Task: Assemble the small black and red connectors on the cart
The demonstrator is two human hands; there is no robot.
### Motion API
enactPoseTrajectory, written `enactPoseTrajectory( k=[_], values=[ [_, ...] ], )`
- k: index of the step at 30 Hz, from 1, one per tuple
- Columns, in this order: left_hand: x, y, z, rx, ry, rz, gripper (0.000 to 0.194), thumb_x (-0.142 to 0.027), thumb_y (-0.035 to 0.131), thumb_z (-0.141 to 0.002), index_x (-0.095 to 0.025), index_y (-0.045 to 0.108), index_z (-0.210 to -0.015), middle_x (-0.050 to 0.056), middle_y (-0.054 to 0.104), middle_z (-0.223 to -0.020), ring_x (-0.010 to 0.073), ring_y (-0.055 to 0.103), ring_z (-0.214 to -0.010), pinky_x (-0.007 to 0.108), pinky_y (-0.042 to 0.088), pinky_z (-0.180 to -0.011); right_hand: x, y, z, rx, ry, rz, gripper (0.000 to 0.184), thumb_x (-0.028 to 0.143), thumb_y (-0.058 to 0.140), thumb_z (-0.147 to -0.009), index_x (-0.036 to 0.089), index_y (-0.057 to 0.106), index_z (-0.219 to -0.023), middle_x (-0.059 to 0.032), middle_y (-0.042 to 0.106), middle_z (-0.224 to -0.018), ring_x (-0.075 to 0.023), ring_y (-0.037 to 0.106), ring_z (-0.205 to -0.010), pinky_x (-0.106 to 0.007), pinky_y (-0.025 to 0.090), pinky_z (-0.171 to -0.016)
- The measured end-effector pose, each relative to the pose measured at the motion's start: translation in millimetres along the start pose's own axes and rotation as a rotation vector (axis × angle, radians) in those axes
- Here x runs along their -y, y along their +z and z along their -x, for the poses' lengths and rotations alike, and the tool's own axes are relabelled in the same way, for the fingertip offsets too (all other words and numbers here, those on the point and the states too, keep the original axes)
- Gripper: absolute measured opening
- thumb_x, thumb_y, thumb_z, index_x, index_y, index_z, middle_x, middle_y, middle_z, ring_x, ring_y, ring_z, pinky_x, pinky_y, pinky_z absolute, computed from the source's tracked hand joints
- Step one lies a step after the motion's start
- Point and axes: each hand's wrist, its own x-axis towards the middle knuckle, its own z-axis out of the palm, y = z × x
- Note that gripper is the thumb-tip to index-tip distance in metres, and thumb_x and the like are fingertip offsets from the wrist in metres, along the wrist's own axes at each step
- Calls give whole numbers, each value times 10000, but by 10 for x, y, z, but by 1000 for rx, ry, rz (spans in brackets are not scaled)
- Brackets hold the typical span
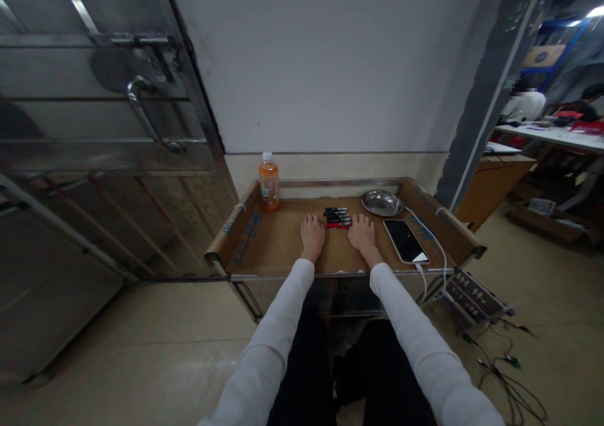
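Several black marker pens point(336, 214) lie side by side on the cardboard-lined top of a metal cart point(278, 243), with a red marker pen point(336, 226) at their near side. My left hand point(313, 234) rests palm down on the cardboard just left of the pens, its fingers bent a little and holding nothing. At the pens' right ends lies my right hand point(362, 232), also palm down, fingers slightly bent and apart; no pen shows in it. Whether its fingertips touch the pen ends, I cannot tell.
An orange drink bottle point(269, 184) stands at the back left. A round metal dish point(382, 203) sits back right, with a phone point(406, 241) and white cable nearer. Raised cardboard sides edge the cart. A power strip point(476, 300) and wires are low right. People sit far right.
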Motion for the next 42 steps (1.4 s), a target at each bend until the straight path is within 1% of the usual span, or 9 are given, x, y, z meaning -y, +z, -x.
enactPoseTrajectory(
  k=[12, 16, 18, 22, 24, 30, 35, 39, 42],
  values=[
    [64, -48, -21, 19, 33, -35, 200, -121, 402, -870, -148, 544, -1007, 126, 582, -1067, 238, 512, -1034, 358, 395, -889, 6, -37, 5, -4, -9, -25, 304, 143, 393, -851, 118, 571, -1096, -184, 566, -1113, -292, 478, -1039, -399, 350, -853],
    [50, -77, -14, 2, 28, 0, 199, -113, 388, -867, -123, 535, -1002, 149, 564, -1059, 250, 507, -1016, 377, 399, -893, 11, -23, -15, -52, 44, -28, 290, 101, 366, -848, 94, 570, -1056, -190, 574, -1072, -272, 486, -1005, -373, 350, -841],
    [34, -87, -2, -30, 85, 54, 192, -101, 401, -853, -123, 530, -994, 146, 554, -1046, 247, 502, -1005, 380, 401, -901, 14, -31, -21, -94, 55, -30, 269, 97, 361, -852, 96, 565, -1028, -181, 576, -1042, -260, 487, -981, -359, 350, -831],
    [20, -59, 22, 15, 350, 198, 154, -102, 467, -818, -163, 541, -939, 104, 549, -1015, 231, 505, -987, 378, 418, -902, 18, -58, -15, -92, -120, -82, 197, 118, 397, -848, 140, 560, -957, -130, 573, -999, -233, 486, -952, -330, 350, -828],
    [29, -23, 19, 60, 428, 254, 141, -96, 487, -807, -167, 552, -911, 97, 555, -1006, 224, 513, -982, 375, 431, -898, 16, -52, -13, -65, -213, -116, 163, 127, 423, -835, 158, 557, -921, -107, 575, -978, -226, 488, -942, -320, 350, -829],
    [65, 57, -26, 81, 434, 328, 83, -134, 523, -839, -179, 588, -863, 73, 574, -946, 204, 544, -955, 373, 454, -894, -2, 44, -23, -49, -264, -172, 142, 167, 442, -841, 164, 559, -923, -103, 593, -958, -235, 493, -935, -333, 357, -822],
    [42, 23, -45, 0, 427, 286, 85, -181, 503, -883, -178, 585, -904, 75, 585, -961, 201, 552, -943, 353, 466, -870, -20, 68, -19, -98, -283, -199, 176, 173, 402, -891, 170, 576, -919, -102, 596, -965, -231, 501, -929, -337, 372, -822],
    [5, 10, -96, -103, 385, 288, 115, -175, 465, -906, -174, 565, -963, 75, 599, -953, 202, 556, -938, 346, 464, -873, -13, 39, -54, -192, -220, -225, 225, 211, 359, -937, 161, 575, -973, -112, 594, -980, -234, 509, -914, -343, 394, -810],
    [-13, 27, -128, -130, 423, 311, 116, -178, 464, -911, -180, 559, -978, 68, 604, -963, 195, 561, -941, 334, 470, -865, 7, 24, -92, -252, -192, -260, 269, 230, 321, -958, 157, 575, -1010, -120, 601, -995, -236, 521, -923, -349, 406, -820]
  ],
)
